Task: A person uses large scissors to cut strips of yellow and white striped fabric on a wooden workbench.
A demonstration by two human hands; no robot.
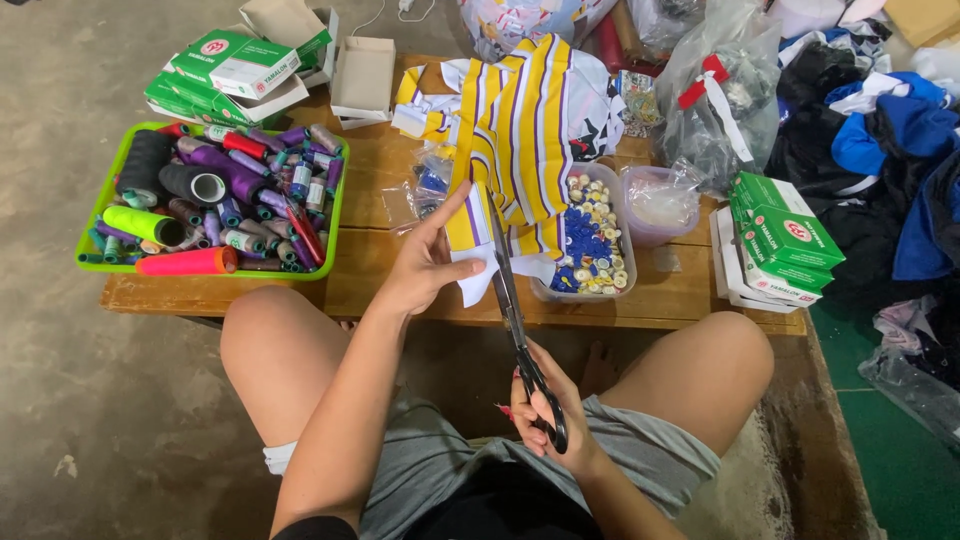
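Striped yellow, white and purple fabric, centre of frame, draped from the bench toward the lap. Lower edge pinched by left hand, fingers extended. Black scissors gripped in closed right hand, blades meeting the fabric edge: cutting step, judged under way. Next move likely calls for steady fabric tension. Left of frame, green tray of thread spools; centre right, button tub.

- A seated person's left hand pinches the edge of a yellow, white and purple striped fabric over a low wooden table.
- The right hand grips black-handled scissors, blades at the cloth's lower edge.
- A green tray of thread spools sits at left.
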